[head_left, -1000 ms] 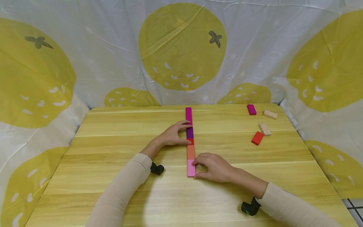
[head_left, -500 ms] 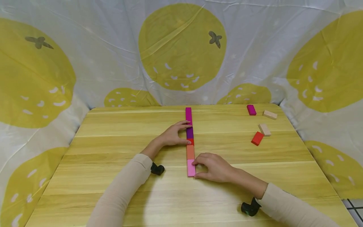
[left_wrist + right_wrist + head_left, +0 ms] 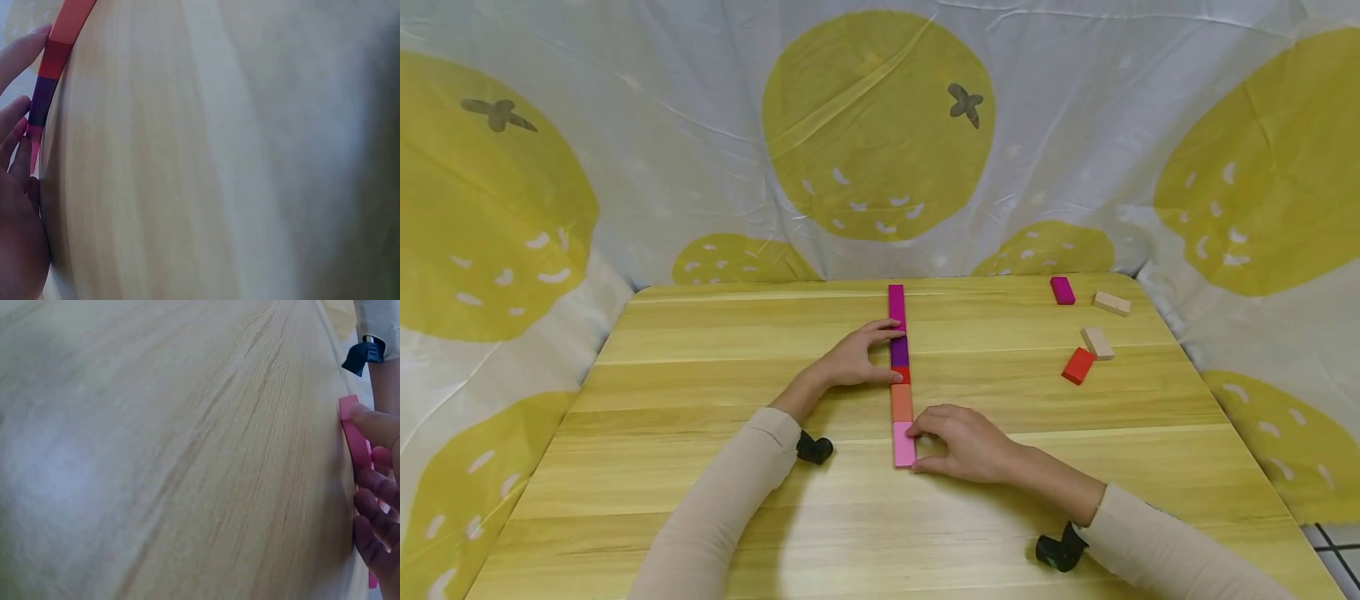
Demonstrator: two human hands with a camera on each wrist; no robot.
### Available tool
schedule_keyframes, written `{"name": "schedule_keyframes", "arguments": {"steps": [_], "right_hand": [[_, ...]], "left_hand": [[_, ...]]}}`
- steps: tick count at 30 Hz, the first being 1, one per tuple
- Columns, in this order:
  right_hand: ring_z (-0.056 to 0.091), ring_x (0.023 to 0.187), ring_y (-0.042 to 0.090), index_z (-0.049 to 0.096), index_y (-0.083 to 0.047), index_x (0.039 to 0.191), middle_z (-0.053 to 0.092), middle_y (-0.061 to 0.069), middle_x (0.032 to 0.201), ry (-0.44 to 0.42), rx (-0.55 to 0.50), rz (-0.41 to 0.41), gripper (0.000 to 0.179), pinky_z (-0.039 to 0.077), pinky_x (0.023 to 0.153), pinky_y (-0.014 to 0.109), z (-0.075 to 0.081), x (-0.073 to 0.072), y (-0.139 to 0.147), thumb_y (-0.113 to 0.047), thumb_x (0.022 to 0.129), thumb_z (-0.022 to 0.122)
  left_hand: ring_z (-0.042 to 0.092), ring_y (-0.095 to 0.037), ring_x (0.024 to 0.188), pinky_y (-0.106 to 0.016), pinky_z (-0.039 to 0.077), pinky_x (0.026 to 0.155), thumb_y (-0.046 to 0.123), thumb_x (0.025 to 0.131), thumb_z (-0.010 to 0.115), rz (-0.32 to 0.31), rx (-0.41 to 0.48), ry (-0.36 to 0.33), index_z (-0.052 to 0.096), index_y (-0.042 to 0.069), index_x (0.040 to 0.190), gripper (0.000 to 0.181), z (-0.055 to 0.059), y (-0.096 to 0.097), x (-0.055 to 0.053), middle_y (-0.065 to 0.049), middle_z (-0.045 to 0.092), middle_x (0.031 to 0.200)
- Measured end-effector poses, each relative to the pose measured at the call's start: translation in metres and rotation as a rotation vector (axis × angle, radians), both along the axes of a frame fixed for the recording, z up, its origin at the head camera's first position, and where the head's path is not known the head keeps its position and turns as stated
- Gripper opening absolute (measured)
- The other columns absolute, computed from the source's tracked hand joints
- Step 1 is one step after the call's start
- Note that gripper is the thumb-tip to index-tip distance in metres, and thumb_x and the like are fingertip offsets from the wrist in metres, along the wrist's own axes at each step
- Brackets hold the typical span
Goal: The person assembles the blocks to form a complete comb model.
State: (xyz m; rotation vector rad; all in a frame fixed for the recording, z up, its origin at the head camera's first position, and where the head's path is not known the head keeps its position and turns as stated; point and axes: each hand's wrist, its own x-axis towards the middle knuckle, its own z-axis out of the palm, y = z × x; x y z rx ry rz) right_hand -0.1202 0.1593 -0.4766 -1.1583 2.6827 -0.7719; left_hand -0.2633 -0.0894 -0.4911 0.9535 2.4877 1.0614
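A straight row of flat coloured wooden blocks runs away from me in the head view: magenta block (image 3: 897, 300), purple block (image 3: 899, 352), red block (image 3: 906, 376), orange block (image 3: 902, 403) and pink block (image 3: 903, 454), set end to end. From the left side, my left hand (image 3: 855, 357) touches the row, thumb at the red block and fingertips near the purple and magenta ones. My right hand (image 3: 966, 444) holds the pink block from the right, thumb low and index finger higher, both curved. The right wrist view shows the thumb against this pink block (image 3: 355, 434).
Towards the far right lie a loose magenta block (image 3: 1062, 291), two plain wood blocks (image 3: 1112, 303) and another red block (image 3: 1078, 366) touching one of them. All rest on a light wooden table (image 3: 700, 333). A lemon-patterned cloth (image 3: 700, 150) hangs behind its far edge.
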Motion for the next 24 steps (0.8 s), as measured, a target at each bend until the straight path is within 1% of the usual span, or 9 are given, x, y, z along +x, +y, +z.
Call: {"name": "schedule_keyframes", "arguments": {"steps": [6, 10, 16, 20, 24], "right_hand": [[0.062, 0.109, 0.009, 0.073, -0.017, 0.119, 0.068, -0.007, 0.117, -0.016, 0.009, 0.014, 0.040, 0.052, 0.098, 0.035, 0.003, -0.002, 0.000, -0.043, 0.090, 0.081], [0.062, 0.109, 0.008, 0.073, -0.018, 0.122, 0.068, -0.009, 0.119, -0.059, 0.000, 0.042, 0.041, 0.052, 0.098, 0.034, 0.005, -0.006, 0.004, -0.044, 0.091, 0.080], [0.063, 0.103, 0.006, 0.073, -0.013, 0.125, 0.069, -0.008, 0.119, -0.144, -0.047, 0.074, 0.039, 0.054, 0.091, 0.030, 0.009, -0.017, 0.021, -0.036, 0.093, 0.080], [0.065, 0.101, 0.010, 0.073, -0.010, 0.124, 0.070, -0.004, 0.118, -0.146, -0.061, 0.048, 0.037, 0.056, 0.089, 0.032, 0.013, -0.028, 0.040, -0.029, 0.093, 0.081], [0.067, 0.100, 0.017, 0.072, -0.007, 0.124, 0.072, 0.000, 0.116, -0.103, -0.064, -0.012, 0.038, 0.057, 0.087, 0.039, 0.019, -0.040, 0.063, -0.027, 0.092, 0.081]], "left_hand": [[0.031, -0.029, 0.150, -0.046, 0.028, 0.120, 0.038, 0.083, 0.086, 0.002, 0.006, -0.003, 0.053, 0.011, 0.153, 0.082, 0.001, 0.000, 0.000, -0.006, 0.036, 0.163], [0.031, -0.029, 0.150, -0.046, 0.027, 0.120, 0.038, 0.083, 0.086, 0.002, 0.006, 0.000, 0.053, 0.010, 0.152, 0.082, 0.002, 0.001, 0.000, -0.007, 0.036, 0.163], [0.030, -0.028, 0.150, -0.045, 0.027, 0.120, 0.039, 0.083, 0.087, 0.009, 0.002, -0.007, 0.053, 0.012, 0.153, 0.082, 0.001, 0.001, 0.000, -0.005, 0.036, 0.163], [0.030, -0.028, 0.150, -0.044, 0.027, 0.120, 0.039, 0.083, 0.087, 0.011, 0.001, -0.010, 0.053, 0.012, 0.153, 0.082, 0.000, 0.001, 0.000, -0.005, 0.035, 0.163], [0.030, -0.028, 0.151, -0.044, 0.026, 0.121, 0.038, 0.083, 0.087, 0.007, 0.003, -0.009, 0.053, 0.012, 0.153, 0.082, -0.001, 0.001, -0.001, -0.005, 0.035, 0.163]]}}
